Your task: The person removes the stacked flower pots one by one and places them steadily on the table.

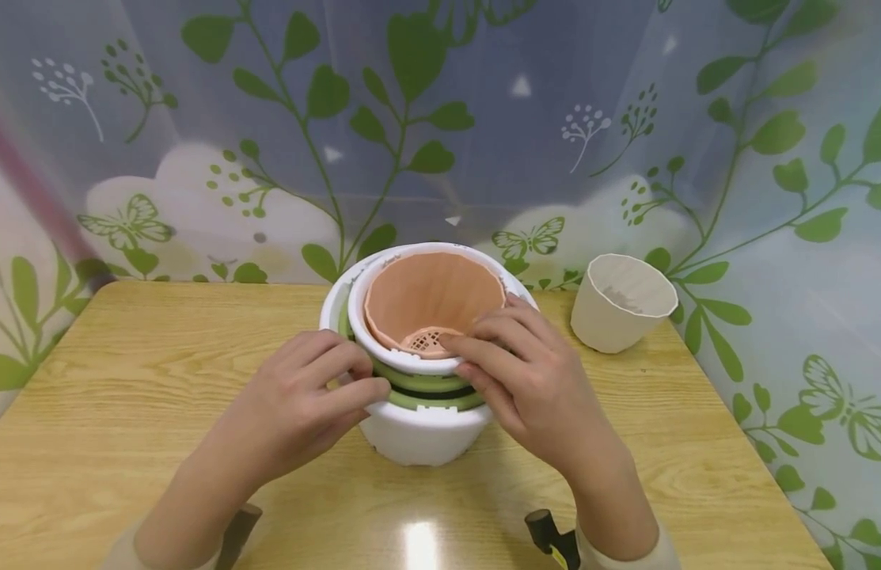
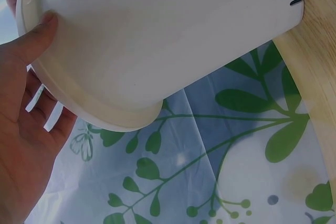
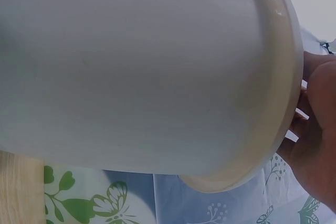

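A stack of nested plastic flowerpots stands on the table in the head view. A large white flowerpot (image 1: 424, 437) is outermost, with green flowerpots (image 1: 436, 383) inside it. Within those sit a smaller white flowerpot (image 1: 406, 362) and an orange flowerpot (image 1: 433, 293) with a grid of holes in its base. My left hand (image 1: 305, 400) grips the stack's left rim; its thumb (image 2: 41, 34) presses the large pot's outer wall in the left wrist view. On the right side, my right hand (image 1: 536, 368) holds the rims, one fingertip reaching over the orange pot's edge.
A cream flowerpot (image 1: 621, 309) stands alone near the back right corner of the wooden table (image 1: 191, 332). Behind and to the right hangs a leaf-print curtain (image 1: 483, 142). Dark strap ends (image 1: 541, 526) show by the wrists.
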Demonstrator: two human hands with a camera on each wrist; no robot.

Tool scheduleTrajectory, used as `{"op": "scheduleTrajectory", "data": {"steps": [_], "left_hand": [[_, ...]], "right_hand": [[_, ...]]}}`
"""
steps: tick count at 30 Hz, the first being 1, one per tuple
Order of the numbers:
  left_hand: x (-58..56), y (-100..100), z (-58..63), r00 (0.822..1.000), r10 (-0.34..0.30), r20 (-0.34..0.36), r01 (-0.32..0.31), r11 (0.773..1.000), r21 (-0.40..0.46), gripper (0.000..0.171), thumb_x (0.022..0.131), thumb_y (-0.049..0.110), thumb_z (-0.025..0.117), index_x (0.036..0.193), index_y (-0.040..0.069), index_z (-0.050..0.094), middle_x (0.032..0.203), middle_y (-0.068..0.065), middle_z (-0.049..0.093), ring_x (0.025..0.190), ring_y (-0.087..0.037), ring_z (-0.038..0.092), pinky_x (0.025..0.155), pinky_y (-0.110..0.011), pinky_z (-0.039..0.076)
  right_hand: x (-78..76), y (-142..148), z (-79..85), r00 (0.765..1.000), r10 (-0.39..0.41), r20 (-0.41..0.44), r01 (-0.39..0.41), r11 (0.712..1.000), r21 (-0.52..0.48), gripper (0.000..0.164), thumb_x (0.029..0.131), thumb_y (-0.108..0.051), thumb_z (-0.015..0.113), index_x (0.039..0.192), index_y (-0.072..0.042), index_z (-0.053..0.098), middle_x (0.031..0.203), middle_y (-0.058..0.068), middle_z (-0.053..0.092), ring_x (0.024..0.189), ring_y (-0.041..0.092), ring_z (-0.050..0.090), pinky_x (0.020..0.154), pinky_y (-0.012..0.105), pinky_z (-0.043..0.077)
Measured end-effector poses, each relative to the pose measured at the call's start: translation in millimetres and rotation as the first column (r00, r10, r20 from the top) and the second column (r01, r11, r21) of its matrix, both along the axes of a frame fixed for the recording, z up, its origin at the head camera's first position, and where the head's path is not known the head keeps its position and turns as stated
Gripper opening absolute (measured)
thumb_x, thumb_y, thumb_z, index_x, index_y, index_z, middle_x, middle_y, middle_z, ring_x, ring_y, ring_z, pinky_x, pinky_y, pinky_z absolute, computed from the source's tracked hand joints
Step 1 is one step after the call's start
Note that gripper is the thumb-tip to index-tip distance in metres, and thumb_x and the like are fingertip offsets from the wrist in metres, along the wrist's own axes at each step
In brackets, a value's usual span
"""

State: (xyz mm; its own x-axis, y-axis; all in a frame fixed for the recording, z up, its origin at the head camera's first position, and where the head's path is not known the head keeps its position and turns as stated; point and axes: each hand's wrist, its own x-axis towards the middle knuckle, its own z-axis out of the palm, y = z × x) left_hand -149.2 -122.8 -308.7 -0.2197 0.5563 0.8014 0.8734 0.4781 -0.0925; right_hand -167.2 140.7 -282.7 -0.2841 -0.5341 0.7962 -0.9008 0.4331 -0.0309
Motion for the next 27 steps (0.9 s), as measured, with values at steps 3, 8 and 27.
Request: {"op": "scheduleTrajectory", "data": {"steps": [3,8,27], "left_hand": [[-0.3,0.1,0.0,1.0,-0.002,0.0,0.002,1.0,0.001,0.025,0.104,0.018,0.049,0.089,0.016,0.069,0.089,0.001,0.059,0.08,-0.019,0.056,0.072,-0.034,0.05],[-0.7,-0.3,-0.8,1.0,-0.004,0.01,0.004,1.0,0.001,0.025,0.104,0.02,0.049,0.09,0.017,0.069,0.089,0.001,0.059,0.08,-0.019,0.056,0.072,-0.034,0.049],[-0.3,-0.1,-1.5,1.0,-0.006,0.014,0.006,1.0,0.003,0.025,0.105,0.02,0.05,0.089,0.016,0.069,0.088,0.001,0.06,0.081,-0.019,0.057,0.072,-0.034,0.049]], "right_hand": [[-0.1,-0.1,-0.5,1.0,-0.001,0.002,0.001,1.0,-0.006,0.029,0.101,-0.03,0.057,0.109,-0.009,0.075,0.099,0.005,0.068,0.099,0.025,0.06,0.103,0.043,0.044],[0.1,-1.0,-0.8,1.0,-0.004,-0.005,0.004,1.0,-0.018,0.029,0.101,-0.031,0.057,0.109,-0.01,0.075,0.099,0.005,0.069,0.099,0.025,0.06,0.102,0.048,0.044],[4.5,-4.4,2.9,0.995,0.008,-0.096,-0.017,0.995,-0.095,0.028,0.097,-0.031,0.063,0.106,-0.008,0.075,0.096,0.004,0.071,0.092,0.025,0.061,0.103,0.054,0.044]]}}
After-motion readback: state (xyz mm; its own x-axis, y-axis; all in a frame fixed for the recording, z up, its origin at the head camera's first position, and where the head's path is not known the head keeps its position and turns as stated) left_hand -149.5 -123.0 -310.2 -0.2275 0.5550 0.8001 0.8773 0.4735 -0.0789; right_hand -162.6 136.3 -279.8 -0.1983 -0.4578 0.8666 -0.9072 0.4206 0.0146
